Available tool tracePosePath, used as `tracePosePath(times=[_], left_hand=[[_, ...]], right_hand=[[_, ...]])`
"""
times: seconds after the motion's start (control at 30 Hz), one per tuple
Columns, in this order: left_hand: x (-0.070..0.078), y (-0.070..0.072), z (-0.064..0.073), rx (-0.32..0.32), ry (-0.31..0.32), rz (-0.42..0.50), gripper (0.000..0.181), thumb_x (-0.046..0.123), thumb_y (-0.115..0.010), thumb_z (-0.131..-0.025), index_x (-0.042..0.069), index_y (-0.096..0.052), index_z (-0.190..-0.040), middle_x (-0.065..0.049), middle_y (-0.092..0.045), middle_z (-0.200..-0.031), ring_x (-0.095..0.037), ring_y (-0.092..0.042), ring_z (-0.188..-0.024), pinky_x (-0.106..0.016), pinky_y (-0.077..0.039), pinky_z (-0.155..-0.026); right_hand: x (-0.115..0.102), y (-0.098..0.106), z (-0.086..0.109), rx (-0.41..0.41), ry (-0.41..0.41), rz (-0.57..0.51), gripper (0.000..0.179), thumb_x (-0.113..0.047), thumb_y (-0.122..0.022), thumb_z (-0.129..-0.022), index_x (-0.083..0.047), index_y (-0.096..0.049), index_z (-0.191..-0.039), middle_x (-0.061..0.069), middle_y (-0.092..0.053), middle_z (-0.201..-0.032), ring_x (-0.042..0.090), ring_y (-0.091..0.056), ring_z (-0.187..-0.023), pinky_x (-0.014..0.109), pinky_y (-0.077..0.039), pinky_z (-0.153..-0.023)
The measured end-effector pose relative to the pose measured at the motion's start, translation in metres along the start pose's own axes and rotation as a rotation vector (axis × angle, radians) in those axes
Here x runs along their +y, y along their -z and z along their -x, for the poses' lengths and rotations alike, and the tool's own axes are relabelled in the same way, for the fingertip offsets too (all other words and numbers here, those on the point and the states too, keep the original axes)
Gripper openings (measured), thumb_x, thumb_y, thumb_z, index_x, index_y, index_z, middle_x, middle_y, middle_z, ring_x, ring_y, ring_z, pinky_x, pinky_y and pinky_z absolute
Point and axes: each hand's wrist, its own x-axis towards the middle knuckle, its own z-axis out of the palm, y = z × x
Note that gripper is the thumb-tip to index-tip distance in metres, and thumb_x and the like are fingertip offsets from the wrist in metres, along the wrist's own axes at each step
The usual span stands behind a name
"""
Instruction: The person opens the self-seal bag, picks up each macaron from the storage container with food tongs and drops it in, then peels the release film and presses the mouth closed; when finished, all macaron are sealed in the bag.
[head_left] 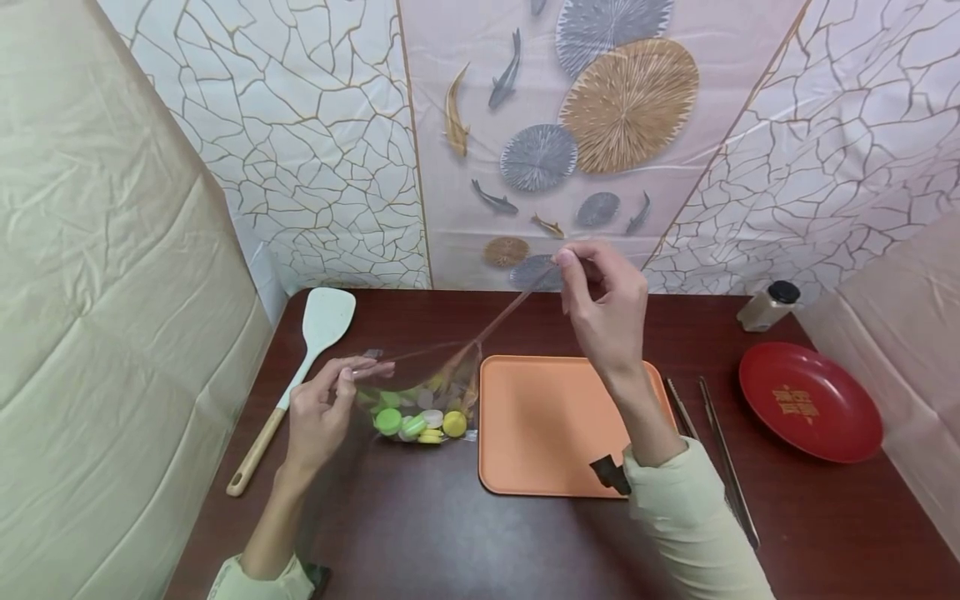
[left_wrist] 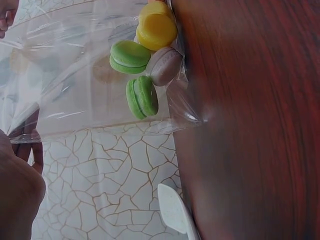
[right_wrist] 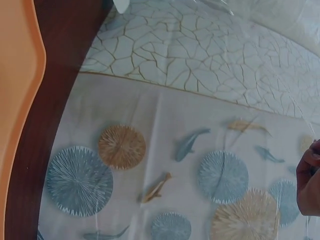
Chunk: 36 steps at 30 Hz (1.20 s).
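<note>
A clear plastic bag (head_left: 468, 379) hangs stretched between my two hands, above the table left of the orange tray. Several macarons lie in its bottom: a green macaron (head_left: 387, 422), a yellow macaron (head_left: 454, 423) and, in the left wrist view, a greyish-purple macaron (left_wrist: 165, 66). My left hand (head_left: 318, 417) pinches the bag's left edge between thumb and fingers. Higher up and to the right, my right hand (head_left: 611, 304) pinches the bag's other edge, pulled into a thin taut strand. In the right wrist view only part of the right hand (right_wrist: 309, 182) shows, at the right edge.
An orange tray (head_left: 540, 417) lies mid-table, under my right forearm. To the left is a white spatula (head_left: 318, 329) with a wooden handle. Metal tongs (head_left: 723, 450), a red plate (head_left: 810, 400) and a black-capped jar (head_left: 768, 306) are at the right. Patterned cloth hangs behind.
</note>
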Motion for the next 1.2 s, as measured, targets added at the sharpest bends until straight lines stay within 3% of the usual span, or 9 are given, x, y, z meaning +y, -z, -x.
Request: tracePosePath(times=[0.2,0.33,0.43,0.53,0.73,0.8,0.87,1.03,1.2], left_hand=[[-0.001,-0.002,0.001,-0.002,-0.009,0.011,0.034,-0.019,-0.047,-0.105,-0.006,-0.074,-0.119,-0.023,-0.083,-0.106,-0.003,-0.079,-0.093,-0.014,-0.018,-0.042],[-0.002,-0.004,0.002,-0.001,-0.006,0.008,0.034,-0.018,-0.047,-0.105,-0.005,-0.075,-0.119,-0.023,-0.083,-0.105,0.000,-0.061,-0.057,-0.013,-0.018,-0.040],[-0.002,-0.007,0.002,-0.002,0.005,0.020,0.034,-0.018,-0.047,-0.105,-0.004,-0.075,-0.118,-0.024,-0.083,-0.105,0.000,-0.050,-0.049,-0.013,-0.017,-0.041],[-0.002,-0.009,0.003,-0.002,0.020,0.034,0.034,-0.017,-0.046,-0.106,-0.004,-0.075,-0.118,-0.023,-0.083,-0.105,0.003,-0.059,-0.056,-0.011,-0.023,-0.044],[-0.002,-0.012,0.003,0.002,0.080,0.067,0.031,-0.014,-0.046,-0.109,-0.007,-0.074,-0.118,-0.022,-0.083,-0.104,-0.006,-0.081,-0.099,-0.017,-0.033,-0.052],[-0.002,-0.012,0.002,0.000,0.102,0.066,0.029,-0.012,-0.045,-0.111,-0.008,-0.073,-0.118,-0.023,-0.083,-0.103,-0.008,-0.081,-0.095,-0.017,-0.026,-0.046],[-0.001,-0.010,0.001,-0.001,0.117,0.059,0.028,-0.011,-0.045,-0.112,-0.008,-0.073,-0.118,-0.023,-0.083,-0.103,-0.009,-0.076,-0.075,-0.018,-0.023,-0.041],[-0.001,-0.004,-0.001,0.016,0.134,0.042,0.029,-0.010,-0.045,-0.112,-0.009,-0.073,-0.118,-0.025,-0.082,-0.103,-0.011,-0.046,-0.046,-0.018,-0.024,-0.039],[-0.002,-0.001,-0.003,0.027,0.129,0.039,0.029,-0.010,-0.045,-0.112,-0.008,-0.074,-0.118,-0.025,-0.082,-0.103,-0.015,-0.054,-0.054,-0.019,-0.025,-0.043]], right_hand=[[-0.004,0.015,0.000,0.085,-0.074,-0.087,0.016,0.005,-0.065,-0.106,0.017,-0.069,-0.096,-0.003,-0.060,-0.075,0.005,-0.050,-0.050,0.018,-0.038,-0.047],[-0.006,0.024,0.001,0.150,-0.117,-0.121,0.018,0.004,-0.065,-0.106,0.019,-0.067,-0.096,-0.005,-0.063,-0.078,0.007,-0.049,-0.049,0.018,-0.040,-0.048],[-0.006,0.032,0.001,0.195,-0.145,-0.147,0.020,0.002,-0.067,-0.106,0.019,-0.068,-0.096,-0.003,-0.064,-0.078,0.007,-0.049,-0.049,0.019,-0.040,-0.048],[-0.004,0.040,0.002,0.239,-0.173,-0.196,0.018,0.001,-0.067,-0.106,0.014,-0.070,-0.094,0.001,-0.061,-0.075,0.008,-0.049,-0.049,0.019,-0.038,-0.047],[-0.005,0.068,0.007,0.268,-0.267,-0.285,0.015,0.002,-0.068,-0.106,0.008,-0.072,-0.094,0.004,-0.060,-0.071,0.009,-0.049,-0.049,0.018,-0.036,-0.044],[-0.007,0.086,0.013,0.214,-0.340,-0.248,0.015,0.000,-0.069,-0.106,0.008,-0.073,-0.095,0.004,-0.060,-0.070,0.010,-0.050,-0.049,0.019,-0.035,-0.043],[-0.008,0.107,0.022,0.127,-0.420,-0.195,0.015,-0.002,-0.070,-0.106,0.008,-0.073,-0.096,0.004,-0.062,-0.070,0.011,-0.050,-0.049,0.021,-0.035,-0.043],[-0.007,0.162,0.053,-0.173,-0.602,-0.059,0.012,-0.003,-0.066,-0.109,-0.001,-0.073,-0.100,0.001,-0.059,-0.066,0.012,-0.048,-0.049,0.031,-0.033,-0.042],[-0.016,0.202,0.084,-0.460,-0.677,0.068,0.012,-0.001,-0.061,-0.111,-0.005,-0.070,-0.104,0.005,-0.051,-0.060,0.021,-0.042,-0.049,0.040,-0.033,-0.043]])
